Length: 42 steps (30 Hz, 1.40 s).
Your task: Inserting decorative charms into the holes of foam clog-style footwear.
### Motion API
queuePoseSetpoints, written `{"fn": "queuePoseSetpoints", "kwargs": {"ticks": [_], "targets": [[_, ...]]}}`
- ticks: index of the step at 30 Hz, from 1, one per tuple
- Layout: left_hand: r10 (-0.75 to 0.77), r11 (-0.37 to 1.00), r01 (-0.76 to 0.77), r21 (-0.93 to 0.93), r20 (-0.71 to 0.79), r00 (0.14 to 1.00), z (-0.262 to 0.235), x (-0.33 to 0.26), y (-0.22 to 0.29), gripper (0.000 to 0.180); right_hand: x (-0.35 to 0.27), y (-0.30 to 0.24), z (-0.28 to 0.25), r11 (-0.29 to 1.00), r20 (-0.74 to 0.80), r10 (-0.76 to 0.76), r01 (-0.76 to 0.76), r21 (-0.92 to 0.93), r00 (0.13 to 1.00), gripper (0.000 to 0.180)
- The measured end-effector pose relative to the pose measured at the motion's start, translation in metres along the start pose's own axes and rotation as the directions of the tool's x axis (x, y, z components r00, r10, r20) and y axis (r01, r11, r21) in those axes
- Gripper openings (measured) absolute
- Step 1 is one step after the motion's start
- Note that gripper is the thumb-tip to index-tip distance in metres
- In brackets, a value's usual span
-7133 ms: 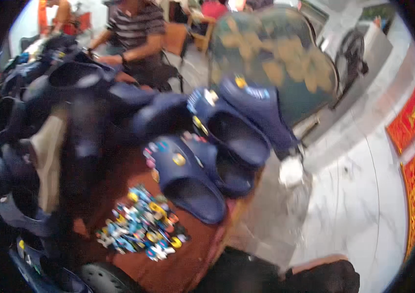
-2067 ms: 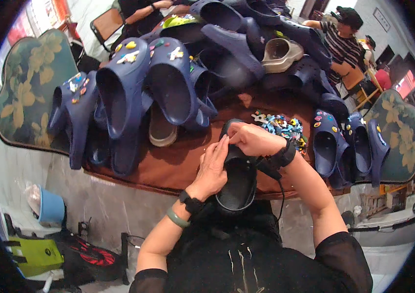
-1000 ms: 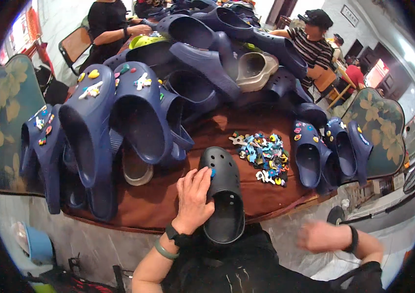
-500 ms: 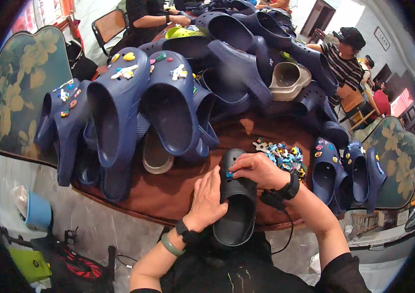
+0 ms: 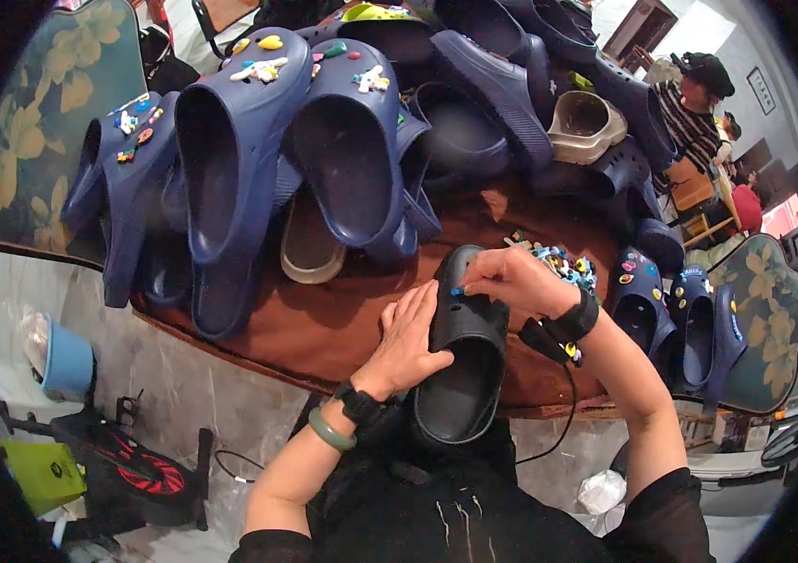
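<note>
A black clog (image 5: 458,380) lies upright before me, its toe pointing away, on the near edge of the brown-covered table (image 5: 343,310). Along its left side rests my left hand (image 5: 408,333), fingers straight and thumb at the foot opening, steadying it. My right hand (image 5: 519,279) pinches a small blue shoe charm (image 5: 457,292) against the holed top of the toe. Whether the charm's stem sits in a hole is hidden. Just beyond my right wrist is a pile of colourful shoe charms (image 5: 559,263), partly covered by that hand.
Large navy clogs (image 5: 343,178) with charms crowd the left side, more navy clogs (image 5: 493,94) are heaped behind. Charm-covered navy clogs (image 5: 643,310) stand at the right. A beige clog (image 5: 587,131) lies in the heap. A black cable (image 5: 570,413) hangs from my right wrist. A person (image 5: 699,103) sits far right.
The view has tipped, so the table and clogs appear higher. Both hands stay at the black clog, the right still pinching at its toe. A person's arms at the far side have left the picture.
</note>
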State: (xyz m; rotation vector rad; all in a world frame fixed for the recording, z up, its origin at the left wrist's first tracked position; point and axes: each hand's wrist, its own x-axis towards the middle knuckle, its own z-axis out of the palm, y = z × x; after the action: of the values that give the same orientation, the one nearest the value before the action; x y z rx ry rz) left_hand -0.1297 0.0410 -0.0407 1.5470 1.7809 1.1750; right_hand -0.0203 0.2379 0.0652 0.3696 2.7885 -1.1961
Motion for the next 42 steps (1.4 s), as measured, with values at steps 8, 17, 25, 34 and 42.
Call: {"fn": "queuePoseSetpoints", "kwargs": {"ticks": [8,17,25,34,42], "targets": [[0.015,1.0,-0.015,0.02,-0.008,1.0,-0.001,-0.001,0.0,0.101,-0.017,-0.026,-0.002,0.747,0.154,-0.408,0.426,-0.51,0.9,0.026],[0.022,0.998,-0.023,-0.05,-0.027,0.999,0.001,0.002,0.006,0.102,-0.012,-0.033,0.013,0.661,0.211,-0.343,0.395,-0.638,0.915,0.008],[0.102,0.99,-0.103,-0.098,-0.009,0.995,-0.005,0.008,-0.006,0.099,-0.043,0.004,-0.004,0.867,-0.166,-0.276,0.171,-0.467,0.947,0.032],[0.096,0.964,-0.091,-0.25,0.01,0.995,0.001,0.012,-0.017,0.102,-0.176,0.083,0.028,0.914,-0.5,0.123,-0.295,-0.279,0.857,0.019],[0.074,0.982,-0.069,-0.177,0.022,0.997,-0.008,0.01,-0.002,0.103,-0.18,0.082,0.059,0.92,-0.536,0.024,-0.229,-0.318,0.844,0.031]]}}
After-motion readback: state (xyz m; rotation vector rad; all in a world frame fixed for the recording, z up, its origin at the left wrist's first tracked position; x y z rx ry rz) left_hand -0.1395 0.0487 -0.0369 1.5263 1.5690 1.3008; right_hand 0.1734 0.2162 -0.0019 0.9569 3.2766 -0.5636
